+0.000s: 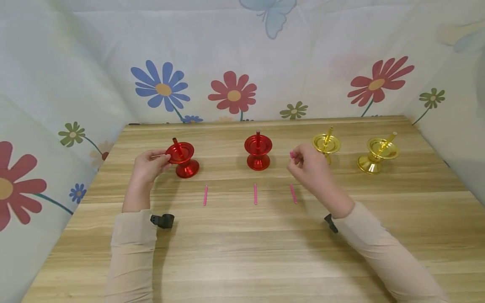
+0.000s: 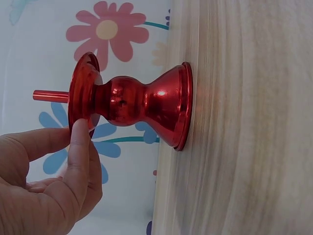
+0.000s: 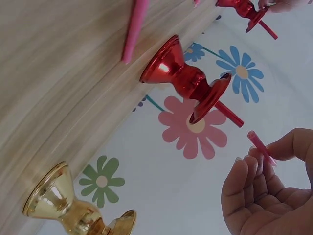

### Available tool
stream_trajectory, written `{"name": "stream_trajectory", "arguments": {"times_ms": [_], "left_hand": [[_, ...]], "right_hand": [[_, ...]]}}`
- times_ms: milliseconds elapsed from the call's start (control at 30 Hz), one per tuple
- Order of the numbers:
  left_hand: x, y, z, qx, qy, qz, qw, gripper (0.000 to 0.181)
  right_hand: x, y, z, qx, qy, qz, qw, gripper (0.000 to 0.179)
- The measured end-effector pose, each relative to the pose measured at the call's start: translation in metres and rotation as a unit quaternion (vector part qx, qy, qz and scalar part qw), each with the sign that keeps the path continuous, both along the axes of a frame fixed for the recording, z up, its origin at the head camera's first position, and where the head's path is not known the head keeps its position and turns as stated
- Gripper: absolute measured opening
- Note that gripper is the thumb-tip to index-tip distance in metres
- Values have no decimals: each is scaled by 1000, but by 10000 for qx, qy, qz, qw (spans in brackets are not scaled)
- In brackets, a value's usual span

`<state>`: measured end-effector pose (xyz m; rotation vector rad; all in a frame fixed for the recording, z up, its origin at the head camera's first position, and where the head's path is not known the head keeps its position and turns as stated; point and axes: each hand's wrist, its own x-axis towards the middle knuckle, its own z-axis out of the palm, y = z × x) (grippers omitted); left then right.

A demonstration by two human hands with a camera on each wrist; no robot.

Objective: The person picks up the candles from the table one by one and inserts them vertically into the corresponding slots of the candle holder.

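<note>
My left hand (image 1: pixel 148 167) pinches the dish rim of the left red candle holder (image 1: pixel 187 168), which stands upright on the table; the left wrist view shows thumb and fingers on its rim. Between thumb and fingertips, my right hand (image 1: pixel 312 168) holds a short pink stick (image 3: pixel 258 145) above the table. In the right wrist view, the stick's free end points towards the tube of the middle red candle holder (image 3: pixel 190 83), apart from it. Behind the right hand stands a gold candle holder (image 1: pixel 326 143), partly hidden by that hand.
Another gold candle holder (image 1: pixel 372 164) stands at the far right. Nearer on the wooden table (image 1: pixel 235 248) lie three pink sticks: a left one (image 1: pixel 206 195), a middle one (image 1: pixel 255 194) and a right one (image 1: pixel 293 194). A flowered cloth (image 1: pixel 303 54) hangs behind.
</note>
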<state>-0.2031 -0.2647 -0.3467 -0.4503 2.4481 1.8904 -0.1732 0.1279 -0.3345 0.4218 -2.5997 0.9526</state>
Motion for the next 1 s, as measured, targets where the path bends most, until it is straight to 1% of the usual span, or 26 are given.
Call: {"name": "stream_trajectory", "arguments": {"times_ms": [100, 300, 567, 767, 1000], "left_hand": [[0, 0, 0, 42, -1, -5, 10000, 47], [1, -2, 1, 242, -27, -21, 9997, 48], [2, -2, 2, 275, -43, -32, 9996, 48], [4, -3, 2, 447, 24, 15, 9990, 47], [4, -2, 1, 639, 104, 56, 9979, 46]], "right_hand": [[-1, -6, 1, -93, -137, 36, 9999, 10], [-3, -15, 2, -256, -250, 144, 9993, 11], [-7, -29, 2, -429, -243, 374, 9981, 10], [-10, -41, 3, -531, -338, 429, 9971, 10], [-11, -55, 2, -721, -281, 696, 9946, 9]]}}
